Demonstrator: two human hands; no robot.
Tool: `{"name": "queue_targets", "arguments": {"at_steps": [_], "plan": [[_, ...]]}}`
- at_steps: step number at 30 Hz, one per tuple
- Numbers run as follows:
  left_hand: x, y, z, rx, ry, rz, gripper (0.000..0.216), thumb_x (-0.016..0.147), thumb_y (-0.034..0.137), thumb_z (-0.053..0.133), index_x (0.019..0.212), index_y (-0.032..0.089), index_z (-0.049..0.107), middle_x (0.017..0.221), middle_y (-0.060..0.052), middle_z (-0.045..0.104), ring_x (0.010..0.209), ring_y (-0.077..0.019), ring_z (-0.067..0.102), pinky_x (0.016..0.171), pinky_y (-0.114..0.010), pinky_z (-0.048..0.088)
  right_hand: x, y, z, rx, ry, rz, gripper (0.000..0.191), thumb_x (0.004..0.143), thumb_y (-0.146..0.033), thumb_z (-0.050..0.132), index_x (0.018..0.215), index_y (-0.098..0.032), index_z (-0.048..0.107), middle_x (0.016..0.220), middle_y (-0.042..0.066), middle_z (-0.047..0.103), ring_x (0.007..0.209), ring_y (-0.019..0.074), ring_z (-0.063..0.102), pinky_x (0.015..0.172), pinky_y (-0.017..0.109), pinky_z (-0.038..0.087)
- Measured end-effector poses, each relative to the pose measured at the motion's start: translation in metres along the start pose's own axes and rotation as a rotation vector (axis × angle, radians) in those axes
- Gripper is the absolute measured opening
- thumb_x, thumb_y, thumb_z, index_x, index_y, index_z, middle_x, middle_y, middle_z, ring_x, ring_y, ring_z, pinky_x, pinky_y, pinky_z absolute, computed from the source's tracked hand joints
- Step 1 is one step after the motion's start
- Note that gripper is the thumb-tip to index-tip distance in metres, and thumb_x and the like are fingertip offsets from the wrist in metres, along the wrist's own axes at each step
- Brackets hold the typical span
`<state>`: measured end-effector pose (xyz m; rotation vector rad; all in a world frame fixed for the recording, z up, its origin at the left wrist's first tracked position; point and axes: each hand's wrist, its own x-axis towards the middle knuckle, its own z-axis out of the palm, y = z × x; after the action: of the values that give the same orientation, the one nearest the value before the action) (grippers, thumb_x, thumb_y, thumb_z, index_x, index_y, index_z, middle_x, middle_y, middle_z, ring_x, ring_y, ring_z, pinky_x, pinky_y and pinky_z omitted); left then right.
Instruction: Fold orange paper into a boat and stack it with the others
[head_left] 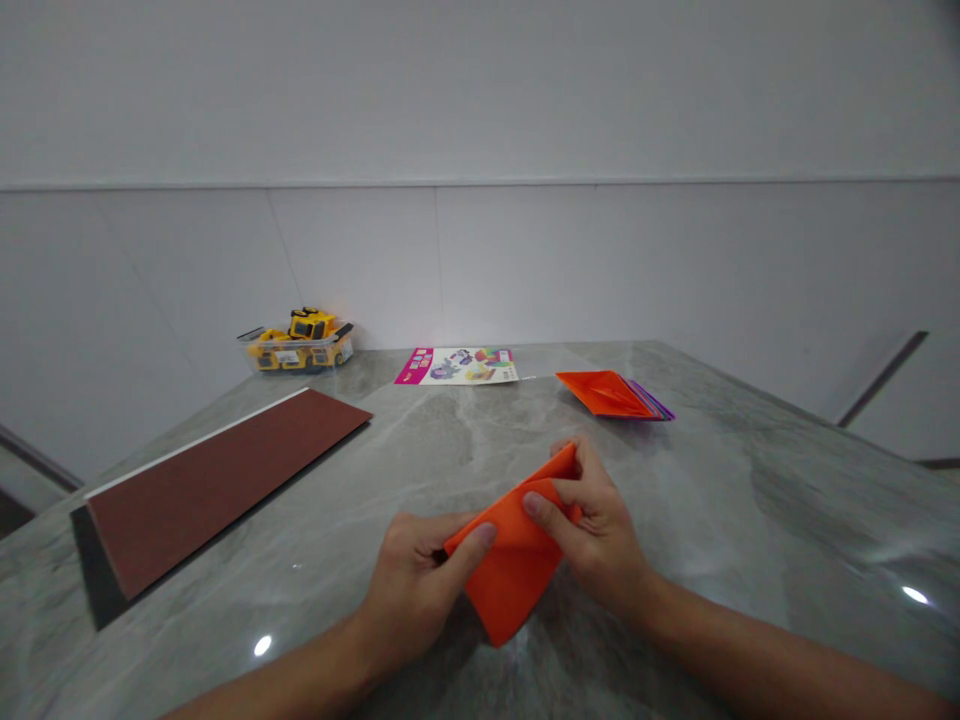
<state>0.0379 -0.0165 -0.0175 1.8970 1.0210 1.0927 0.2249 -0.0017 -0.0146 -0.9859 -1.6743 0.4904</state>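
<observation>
A folded sheet of orange paper point(514, 570) is held between both hands, tilted over the near part of the table. My left hand point(420, 570) pinches its left edge, with the thumb lying on the front face. On the other side, my right hand point(600, 530) grips the upper right part, thumb pressed against the front and fingers partly hidden behind the paper. A folded flap shows along the paper's top edge.
On the grey marble-patterned table point(450, 440) lies a stack of coloured paper point(615, 395), orange on top, at the right. A brown board point(232, 480) lies left. Toward the wall are a printed booklet point(469, 366) and a clear box point(300, 352) of yellow toy vehicles.
</observation>
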Motion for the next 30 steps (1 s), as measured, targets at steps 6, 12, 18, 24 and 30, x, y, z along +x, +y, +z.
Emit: {"name": "queue_targets", "arguments": {"at_steps": [6,12,18,24,30], "plan": [[-0.0003,-0.0003,0.0009,-0.039,0.002,-0.013,0.032,0.091,0.034,0.052,0.089,0.015,0.078,0.063,-0.002,0.067,0.054,-0.0131,0.054,0.052,-0.022,0.041,-0.0011,0.0003,0.0004,-0.037,0.014,-0.017,0.036,0.085,-0.030,0.057,0.051,-0.017,0.059,0.079,0.004,0.042,0.079,0.0203,0.048,0.068,0.034,0.044],[-0.0007,0.0008,0.0015,-0.058,0.012,-0.022,0.031,0.090,0.033,0.053,0.089,0.014,0.078,0.062,-0.002,0.067,0.053,-0.0130,0.054,0.050,-0.021,0.041,-0.0018,0.0011,0.0005,-0.047,0.008,-0.028,0.035,0.085,-0.028,0.058,0.053,-0.017,0.061,0.080,0.004,0.041,0.080,0.0202,0.047,0.071,0.035,0.043],[-0.0002,0.0019,0.0012,-0.077,0.007,-0.036,0.032,0.090,0.034,0.054,0.087,0.014,0.078,0.064,-0.003,0.068,0.055,-0.0137,0.055,0.052,-0.022,0.042,-0.0018,0.0003,0.0005,-0.067,0.022,-0.055,0.033,0.086,-0.028,0.057,0.055,-0.017,0.064,0.082,0.004,0.042,0.082,0.0211,0.047,0.072,0.036,0.043],[-0.0005,0.0017,0.0007,-0.072,0.017,-0.026,0.031,0.090,0.034,0.054,0.089,0.015,0.078,0.063,-0.002,0.066,0.054,-0.0129,0.053,0.051,-0.022,0.041,-0.0025,0.0011,0.0003,-0.061,0.025,-0.068,0.033,0.085,-0.027,0.057,0.054,-0.018,0.064,0.081,0.004,0.041,0.081,0.0207,0.047,0.071,0.035,0.043],[-0.0007,0.0010,0.0004,-0.078,0.014,-0.017,0.030,0.090,0.032,0.053,0.088,0.015,0.078,0.060,-0.001,0.063,0.053,-0.0121,0.051,0.051,-0.021,0.040,-0.0021,0.0017,0.0002,-0.057,0.019,-0.082,0.032,0.086,-0.025,0.057,0.056,-0.017,0.064,0.081,0.004,0.040,0.080,0.0203,0.046,0.072,0.035,0.041]]}}
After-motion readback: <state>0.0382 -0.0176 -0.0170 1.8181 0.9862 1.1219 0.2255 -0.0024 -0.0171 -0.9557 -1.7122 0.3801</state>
